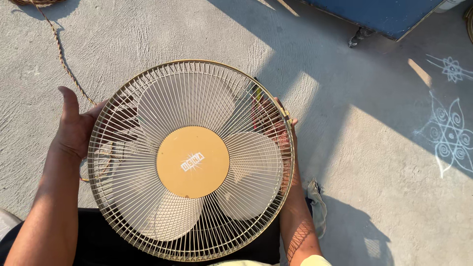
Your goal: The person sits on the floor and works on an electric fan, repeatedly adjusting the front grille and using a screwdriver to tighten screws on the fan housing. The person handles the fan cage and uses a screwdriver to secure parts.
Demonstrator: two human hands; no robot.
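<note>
I hold a round fan head (191, 160) face up over my lap. Its cream wire guard has a tan centre disc, and pale blades show through the wires. My left hand (76, 125) grips the guard's left rim, thumb pointing up. My right hand (282, 132) grips the right rim and is partly hidden behind the wires. A tool with a red and yellow handle (256, 101) shows through the guard near my right hand; what holds it I cannot tell.
The ground is grey concrete (354, 148). A twisted cord (61, 54) runs from the top left toward the fan. A blue wheeled cabinet (384, 15) stands at the top. White chalk floor drawings (446, 130) lie at the right. A grey cloth (318, 207) lies by my right forearm.
</note>
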